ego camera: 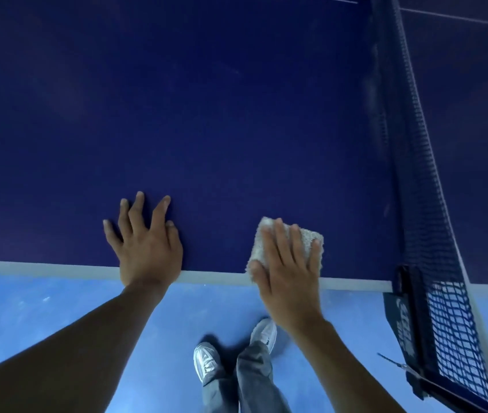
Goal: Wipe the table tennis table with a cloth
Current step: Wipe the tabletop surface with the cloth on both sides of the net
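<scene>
The dark blue table tennis table (207, 114) fills the upper view, its white edge line running along the near side. A folded beige cloth (306, 238) lies on the table at that near edge. My right hand (289, 266) presses flat on the cloth with straight, spread fingers. My left hand (144, 242) rests flat on the bare table surface to the left, fingers spread, its heel at the edge line.
The dark net (415, 162) runs away at the right, and its clamp post (415, 317) overhangs the table's near edge. Below the edge is a light blue floor (43, 323), where my feet in grey shoes (207, 362) stand.
</scene>
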